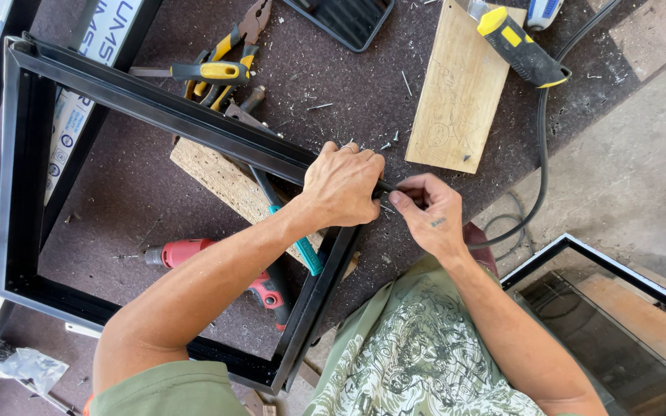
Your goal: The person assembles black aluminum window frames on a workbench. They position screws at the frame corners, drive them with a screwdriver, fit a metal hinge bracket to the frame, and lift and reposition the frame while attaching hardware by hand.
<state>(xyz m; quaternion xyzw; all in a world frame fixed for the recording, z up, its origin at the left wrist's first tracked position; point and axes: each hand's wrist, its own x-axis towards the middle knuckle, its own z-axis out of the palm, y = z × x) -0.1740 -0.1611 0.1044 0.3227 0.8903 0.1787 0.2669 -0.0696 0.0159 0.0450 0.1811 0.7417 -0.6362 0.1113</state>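
A black metal frame [148, 104] lies flat on the dark worktop. My left hand [342, 183] grips the frame's near right corner from above. My right hand [429, 212] is just to the right of that corner, with its fingertips pinched on the end of a black rubber strip [539, 139] that runs from the corner out over the table edge and up to the far right. Several loose screws [389, 140] lie just beyond my left hand.
A red power drill [194, 252] lies inside the frame. A teal-handled tool [300, 246] rests on a chipboard block [217, 177]. Pliers [237, 38], a yellow-handled screwdriver [202, 72], a wooden board [460, 85] and a yellow-and-black tool [518, 46] lie farther off. A glazed panel [618, 323] stands lower right.
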